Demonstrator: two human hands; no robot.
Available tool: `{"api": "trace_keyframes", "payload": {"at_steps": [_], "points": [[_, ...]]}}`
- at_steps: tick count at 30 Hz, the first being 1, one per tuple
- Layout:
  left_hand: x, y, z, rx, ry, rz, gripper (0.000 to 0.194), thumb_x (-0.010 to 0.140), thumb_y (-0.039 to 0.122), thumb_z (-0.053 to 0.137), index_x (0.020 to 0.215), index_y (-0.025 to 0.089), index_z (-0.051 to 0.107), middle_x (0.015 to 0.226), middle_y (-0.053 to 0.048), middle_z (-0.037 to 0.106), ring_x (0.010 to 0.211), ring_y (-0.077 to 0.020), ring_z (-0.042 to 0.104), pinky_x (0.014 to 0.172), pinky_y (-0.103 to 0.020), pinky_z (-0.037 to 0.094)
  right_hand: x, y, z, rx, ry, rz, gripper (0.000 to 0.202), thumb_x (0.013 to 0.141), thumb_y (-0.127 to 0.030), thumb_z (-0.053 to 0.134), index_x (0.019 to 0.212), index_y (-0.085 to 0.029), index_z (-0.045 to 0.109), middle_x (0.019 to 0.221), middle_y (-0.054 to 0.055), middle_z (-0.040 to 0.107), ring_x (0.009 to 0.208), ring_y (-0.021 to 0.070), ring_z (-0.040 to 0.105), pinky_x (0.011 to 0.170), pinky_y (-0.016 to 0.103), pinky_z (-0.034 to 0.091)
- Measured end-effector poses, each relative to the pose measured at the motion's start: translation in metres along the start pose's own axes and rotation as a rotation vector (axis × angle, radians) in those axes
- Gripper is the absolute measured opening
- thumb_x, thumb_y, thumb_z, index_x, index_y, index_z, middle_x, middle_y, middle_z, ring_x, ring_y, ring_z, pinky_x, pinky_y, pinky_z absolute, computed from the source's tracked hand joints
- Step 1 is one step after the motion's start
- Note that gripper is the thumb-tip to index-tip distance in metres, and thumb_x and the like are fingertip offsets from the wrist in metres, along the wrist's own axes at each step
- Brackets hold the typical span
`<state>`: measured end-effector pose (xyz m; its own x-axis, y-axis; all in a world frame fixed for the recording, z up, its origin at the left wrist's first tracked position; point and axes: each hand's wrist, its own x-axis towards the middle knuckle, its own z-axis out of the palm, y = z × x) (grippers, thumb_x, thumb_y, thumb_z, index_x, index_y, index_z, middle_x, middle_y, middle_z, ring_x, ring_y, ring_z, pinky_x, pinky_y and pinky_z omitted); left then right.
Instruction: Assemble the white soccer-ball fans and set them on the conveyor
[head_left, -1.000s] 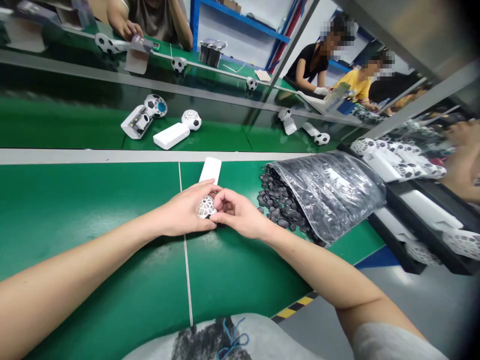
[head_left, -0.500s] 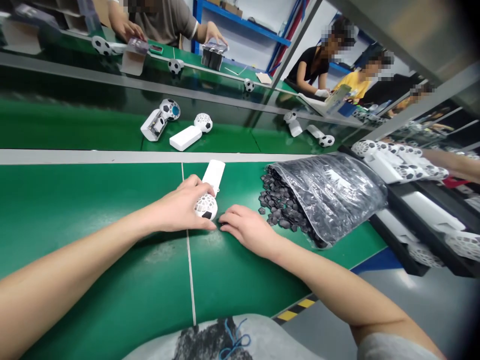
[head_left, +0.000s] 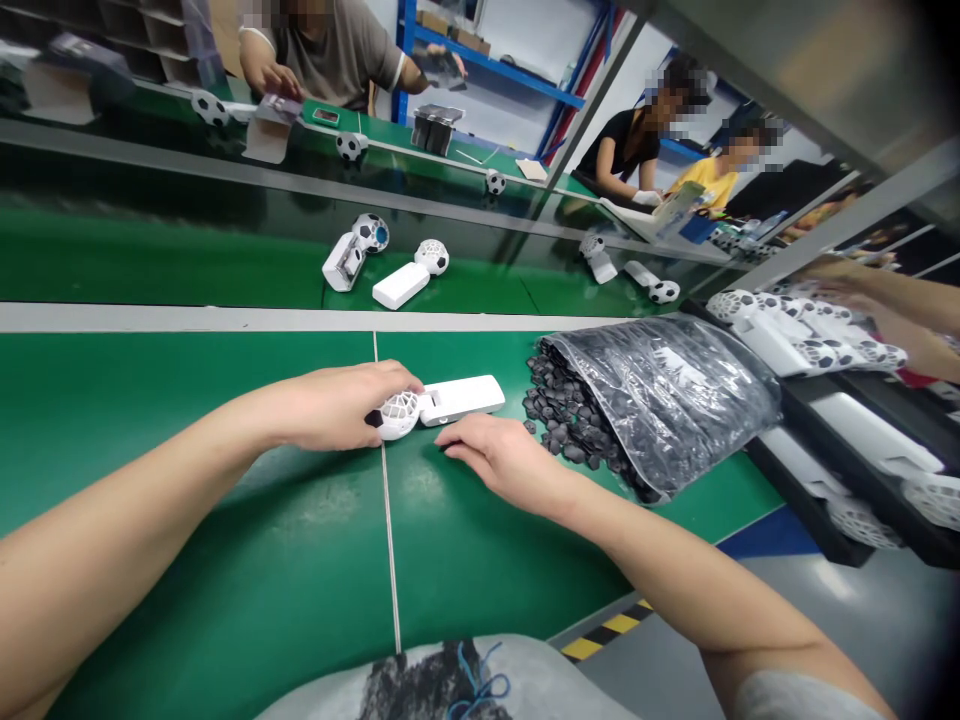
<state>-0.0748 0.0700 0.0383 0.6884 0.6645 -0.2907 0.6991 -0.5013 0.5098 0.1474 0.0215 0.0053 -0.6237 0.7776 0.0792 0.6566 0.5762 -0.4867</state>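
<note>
From where I stand, the broad, smooth green worktop fills most of the near space, a thin pale seam running across it between the arms. Past a pale rail lies a darker green strip bearing several white, ball-headed units, set down well apart from each other, perhaps so they don't knock together.

To the right, a big crinkled bag of clear plastic lies on its side, its mouth toward the worker; I'd guess it's laid that way so what spills out sits within the right hand's reach. Beyond it, long black trays hold more white units, probably to keep them off the work area.

In front of the worker, on the worktop, is a white plastic unit, an oblong body joined to a round lattice ball head. The left hand curls around that head, thumb and fingers closed on it, seemingly to steady it; the body points toward the bag.

The right hand is just below the body, its fingertips pinched narrow on a small dark piece; I can't make out its shape. Flat black plastic chips lie heaped at the bag's mouth.
</note>
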Motion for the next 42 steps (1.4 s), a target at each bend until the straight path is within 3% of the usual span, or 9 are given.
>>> {"api": "trace_keyframes", "payload": {"at_steps": [4, 10, 14, 17, 20, 24, 32, 42], "points": [[-0.001, -0.001, -0.001, 0.013, 0.005, 0.010, 0.056, 0.070, 0.017, 0.050, 0.125, 0.024, 0.042, 0.128, -0.004, 0.047, 0.107, -0.0224, 0.049, 0.082, -0.028, 0.043, 0.010, -0.006, -0.004, 0.141, 0.135, -0.077, 0.006, 0.082, -0.012, 0.060, 0.083, -0.017, 0.062, 0.079, 0.001, 0.066, 0.074, 0.0129, 0.060, 0.070, 0.024, 0.048], [0.004, -0.001, 0.007, -0.071, 0.029, 0.022, 0.058, 0.069, 0.025, 0.055, 0.126, 0.021, 0.041, 0.125, -0.006, 0.048, 0.109, -0.0223, 0.048, 0.086, -0.028, 0.042, 0.029, 0.003, 0.003, -0.023, 0.215, -0.428, 0.020, 0.089, -0.011, 0.043, 0.092, -0.017, 0.062, 0.089, 0.007, 0.064, 0.084, 0.0161, 0.055, 0.075, 0.029, 0.046], [0.010, 0.002, 0.013, -0.132, 0.065, -0.026, 0.074, 0.061, 0.040, 0.066, 0.127, 0.017, 0.040, 0.123, -0.009, 0.050, 0.110, -0.0256, 0.048, 0.088, -0.031, 0.041, 0.039, 0.007, 0.010, -0.106, 0.225, -0.516, 0.019, 0.092, -0.019, 0.042, 0.092, -0.017, 0.060, 0.082, 0.006, 0.063, 0.078, 0.0171, 0.054, 0.071, 0.030, 0.044], [0.013, 0.001, 0.017, -0.153, 0.120, -0.056, 0.078, 0.059, 0.043, 0.068, 0.127, 0.016, 0.041, 0.126, -0.010, 0.048, 0.112, -0.0269, 0.047, 0.089, -0.032, 0.040, 0.044, 0.008, 0.014, -0.047, 0.183, -0.488, 0.016, 0.092, -0.022, 0.042, 0.091, -0.017, 0.057, 0.080, 0.005, 0.061, 0.076, 0.0169, 0.053, 0.071, 0.030, 0.044], [0.013, 0.000, 0.018, -0.171, 0.149, -0.057, 0.067, 0.062, 0.039, 0.065, 0.123, 0.018, 0.044, 0.122, -0.010, 0.050, 0.109, -0.0263, 0.049, 0.088, -0.033, 0.041, 0.045, 0.012, 0.016, 0.073, 0.206, -0.399, 0.007, 0.089, -0.024, 0.050, 0.090, -0.018, 0.053, 0.083, 0.005, 0.059, 0.078, 0.0164, 0.052, 0.071, 0.029, 0.045], [0.011, 0.001, 0.018, -0.153, 0.172, -0.053, 0.054, 0.065, 0.032, 0.060, 0.116, 0.018, 0.047, 0.112, -0.008, 0.054, 0.101, -0.0256, 0.052, 0.083, -0.034, 0.041, 0.047, 0.020, 0.017, 0.191, 0.250, -0.215, 0.027, 0.075, -0.037, 0.068, 0.085, -0.019, 0.050, 0.081, 0.001, 0.053, 0.073, 0.0145, 0.051, 0.066, 0.026, 0.045], [0.012, 0.001, 0.022, -0.175, 0.186, -0.030, 0.033, 0.064, 0.024, 0.056, 0.096, 0.019, 0.049, 0.095, -0.005, 0.053, 0.089, -0.0232, 0.051, 0.074, -0.033, 0.042, 0.058, 0.018, 0.009, 0.388, 0.066, -0.060, 0.033, 0.069, -0.037, 0.074, 0.080, -0.019, 0.049, 0.075, -0.004, 0.053, 0.066, 0.0106, 0.049, 0.061, 0.022, 0.041], [0.013, 0.004, 0.022, -0.228, 0.214, 0.025, 0.031, 0.059, 0.015, 0.054, 0.090, 0.017, 0.050, 0.096, -0.004, 0.054, 0.088, -0.0205, 0.051, 0.077, -0.032, 0.043, 0.062, 0.015, 0.013, 0.332, 0.069, -0.063, 0.028, 0.070, -0.034, 0.073, 0.076, -0.019, 0.050, 0.071, -0.005, 0.053, 0.064, 0.0100, 0.050, 0.058, 0.020, 0.040]]}}
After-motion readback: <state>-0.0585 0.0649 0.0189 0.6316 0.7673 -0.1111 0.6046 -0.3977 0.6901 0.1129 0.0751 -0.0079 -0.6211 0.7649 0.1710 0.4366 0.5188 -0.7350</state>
